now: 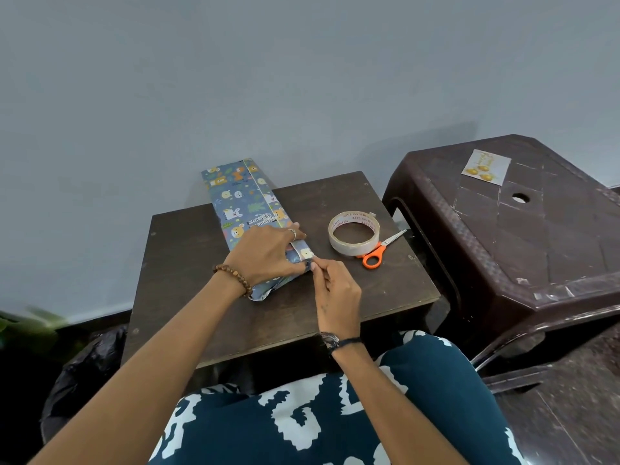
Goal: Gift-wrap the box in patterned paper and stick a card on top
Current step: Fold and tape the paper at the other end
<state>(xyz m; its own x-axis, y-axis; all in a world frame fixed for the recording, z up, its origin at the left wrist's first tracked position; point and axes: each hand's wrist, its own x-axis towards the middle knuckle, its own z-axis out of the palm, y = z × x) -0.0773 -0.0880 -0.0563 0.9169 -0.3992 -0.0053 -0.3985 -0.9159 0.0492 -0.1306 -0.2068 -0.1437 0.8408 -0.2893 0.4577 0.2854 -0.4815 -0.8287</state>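
The long, flat box wrapped in blue paper printed w/ cartoon animals (241, 203) lies on the small dark wooden table (385, 283), its far end sticking out past the table's back edge toward the grey wall. Main wrap looks done: paper goes all round and a straight seam runs along the top. What's being worked now is the near end. The left hand (268, 253), w/ a wooden bead bracelet at the wrist, lies flat on the box, fingers spread and pressing the paper down. The right hand (335, 290) has fingertips pinched together right at the box's near right corner, on a bit of paper or maybe a piece of tape; too small to tell which. Near end still looks loose and crumpled at the corner by the left wrist, so I'd say it isn't closed yet; the far end can't be judged from here. The roll of clear tape (354, 234) and the orange-handled scissors (377, 251) sit just to the right of the box. The small pale card w/ gold motifs (485, 166) lies untouched on the dark brown plastic stool (536, 236), well apart, so sticking it on is still to come.
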